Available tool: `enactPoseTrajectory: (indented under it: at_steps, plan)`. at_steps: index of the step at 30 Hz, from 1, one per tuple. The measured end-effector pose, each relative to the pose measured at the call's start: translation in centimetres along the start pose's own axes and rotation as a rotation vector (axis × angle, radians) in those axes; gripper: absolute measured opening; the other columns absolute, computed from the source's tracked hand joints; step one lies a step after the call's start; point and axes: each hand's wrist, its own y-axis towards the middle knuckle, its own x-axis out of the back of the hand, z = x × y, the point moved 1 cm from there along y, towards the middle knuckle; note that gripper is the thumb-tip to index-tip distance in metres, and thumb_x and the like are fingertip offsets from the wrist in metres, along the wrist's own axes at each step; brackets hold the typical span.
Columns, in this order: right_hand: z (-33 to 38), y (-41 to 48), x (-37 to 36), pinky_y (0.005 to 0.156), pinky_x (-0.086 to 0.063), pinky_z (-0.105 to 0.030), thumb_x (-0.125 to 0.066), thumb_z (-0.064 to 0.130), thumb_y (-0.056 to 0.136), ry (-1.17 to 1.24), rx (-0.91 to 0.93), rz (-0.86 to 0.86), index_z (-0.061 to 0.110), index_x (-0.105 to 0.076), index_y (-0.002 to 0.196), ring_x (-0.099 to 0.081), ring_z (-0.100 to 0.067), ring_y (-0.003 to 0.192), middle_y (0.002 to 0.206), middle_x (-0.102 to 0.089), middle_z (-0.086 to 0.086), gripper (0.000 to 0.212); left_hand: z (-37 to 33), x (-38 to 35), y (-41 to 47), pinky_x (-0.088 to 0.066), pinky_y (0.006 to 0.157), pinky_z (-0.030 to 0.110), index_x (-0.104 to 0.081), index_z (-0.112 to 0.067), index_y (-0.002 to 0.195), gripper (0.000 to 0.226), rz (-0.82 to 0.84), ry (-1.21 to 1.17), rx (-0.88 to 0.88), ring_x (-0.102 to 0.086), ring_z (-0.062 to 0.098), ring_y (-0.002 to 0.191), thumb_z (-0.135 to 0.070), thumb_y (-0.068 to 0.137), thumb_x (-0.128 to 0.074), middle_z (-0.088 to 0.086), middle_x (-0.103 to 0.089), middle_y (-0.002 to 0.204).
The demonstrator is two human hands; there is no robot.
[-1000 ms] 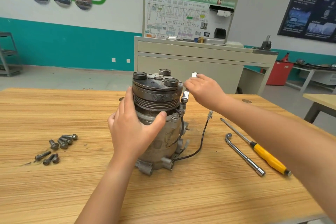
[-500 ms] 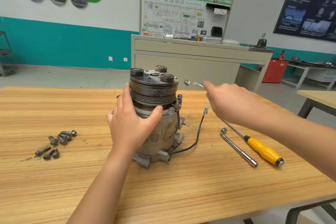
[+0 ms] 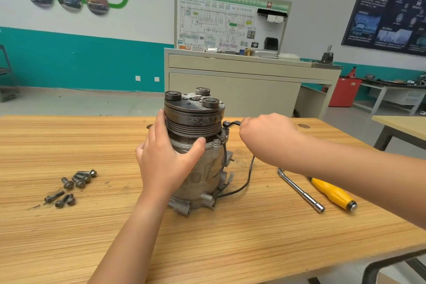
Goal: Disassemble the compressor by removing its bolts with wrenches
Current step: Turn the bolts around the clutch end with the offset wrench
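Compressor (image 3: 196, 163) stands upright mid-bench (image 3: 92, 237). My left hand (image 3: 166, 159) wraps round its body. My right hand (image 3: 265, 132) grips the wrench (image 3: 230, 124), whose head sits just above the right-side bolt (image 3: 225, 133) with the handle running rightward. I'd lower it straight down.

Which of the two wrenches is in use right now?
The small bent wrench gripped by the right hand; the longer wrench lies loose on the table.

Upright compressor (image 3: 202, 168) on the bench (image 3: 230, 249)
Grooved pulley (image 3: 192, 125) on top; loose bolts (image 3: 73, 184) left, small wrench (image 3: 231, 124) beside it, L-wrench (image 3: 300, 190) right.
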Motion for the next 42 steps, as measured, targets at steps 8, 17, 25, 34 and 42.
enactPoseTrajectory:
  at_steps: [8, 17, 25, 34, 42]
  plan:
    - [-2.9, 1.3, -0.8, 0.044, -0.028, -0.024, -0.041, 0.016, 0.088, 0.032, 0.123, -0.006, 0.009, -0.051, 0.107, -0.035, -0.012, 0.051, 0.061, -0.035, 0.002, 0.022, 0.0, 0.0, 0.0, -0.022, 0.104, 0.039, -0.027, -0.022, 0.145, 0.103, 0.001, -0.007, -0.013, -0.039, 0.01, 0.127, -0.073, 0.056, -0.035, -0.009, -0.044, 0.138]
    - [-4.8, 7.4, -3.8, 0.054, -0.042, -0.029, -0.043, -0.004, 0.089, -0.034, 0.138, -0.172, 0.008, -0.043, 0.118, -0.05, -0.019, 0.063, 0.073, -0.049, 0.0, 0.032, 0.0, 0.0, -0.1, -0.021, 0.106, 0.039, -0.03, -0.018, 0.144, 0.103, -0.011, 0.034, -0.026, -0.039, 0.011, 0.129, -0.073, 0.057, -0.035, -0.006, -0.046, 0.138]
    - [-3.1, 9.6, -6.7, 0.048, -0.056, -0.041, -0.069, -0.021, 0.061, 0.343, 0.206, -0.742, -0.009, -0.066, 0.098, -0.068, -0.033, 0.066, 0.079, -0.07, -0.021, 0.039, -0.1, -0.1, -0.1, -0.022, 0.105, 0.039, -0.03, -0.017, 0.144, 0.102, -0.033, 0.041, -0.031, -0.037, 0.011, 0.129, -0.072, 0.059, -0.035, -0.006, -0.044, 0.14]
    - [-6.3, 3.3, -6.4, 0.057, -0.04, -0.034, -0.035, 0.027, 0.099, 0.594, -0.153, -0.613, 0.025, -0.027, 0.144, -0.049, -0.027, 0.057, 0.056, -0.044, -0.001, 0.046, 0.0, -0.1, -0.2, -0.023, 0.105, 0.04, -0.03, -0.017, 0.144, 0.102, -0.033, 0.027, -0.014, -0.041, 0.014, 0.127, -0.072, 0.058, -0.035, -0.003, -0.047, 0.137]
    - [-3.8, 1.0, -5.3, 0.059, -0.039, -0.032, -0.029, 0.028, 0.1, 0.403, -0.111, -0.263, 0.02, -0.043, 0.122, -0.056, -0.028, 0.08, 0.093, -0.063, -0.007, 0.028, -0.1, 0.0, -0.1, -0.022, 0.105, 0.039, -0.028, -0.02, 0.145, 0.103, -0.011, 0.006, -0.007, -0.038, 0.012, 0.129, -0.073, 0.057, -0.035, -0.006, -0.043, 0.14]
